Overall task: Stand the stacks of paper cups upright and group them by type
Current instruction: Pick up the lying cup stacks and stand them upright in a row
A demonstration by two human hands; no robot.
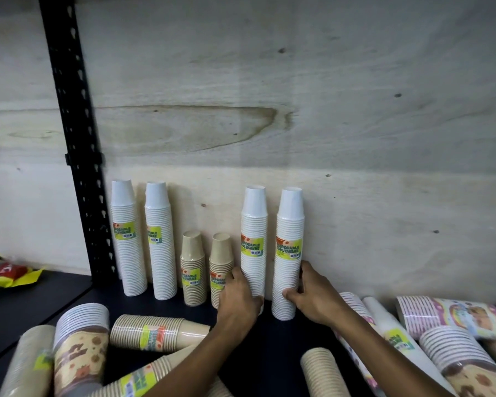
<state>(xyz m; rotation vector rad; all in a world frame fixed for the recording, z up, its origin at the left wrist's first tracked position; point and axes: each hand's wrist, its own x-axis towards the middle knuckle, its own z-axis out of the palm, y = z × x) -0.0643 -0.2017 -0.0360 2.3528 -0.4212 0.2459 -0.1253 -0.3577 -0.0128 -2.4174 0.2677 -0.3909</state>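
Six cup stacks stand upright along the plywood back wall (269, 110) of a dark shelf (258, 345). From 9 o'clock toward 3 o'clock: two tall white stacks (128, 239) and (161, 242) just beside each other, two short brown stacks (193, 270) and (219, 259), then two more tall white stacks (254, 239) and (289, 253). The left hand (238, 299) curls around the lower part of the third white stack, its fingers between that stack and the second brown one. The right hand (312, 293) grips the fourth white stack near its base, thumb on the front and fingers wrapped behind at its 3 o'clock side. Other stacks lie on their sides in the foreground: a brown stack (158, 333) at 7 o'clock, a patterned stack (80, 348) and more brown ones beside it at 8 o'clock, a white stack (390, 336), a pink-striped pack (453, 316) and another patterned stack (464, 362) at 4 o'clock, and a brown stack (324, 373) at 5 o'clock. A black slotted upright (78, 138) rises at 10 o'clock, with a yellow and red packet (9, 270) on the neighbouring shelf at 9 o'clock.
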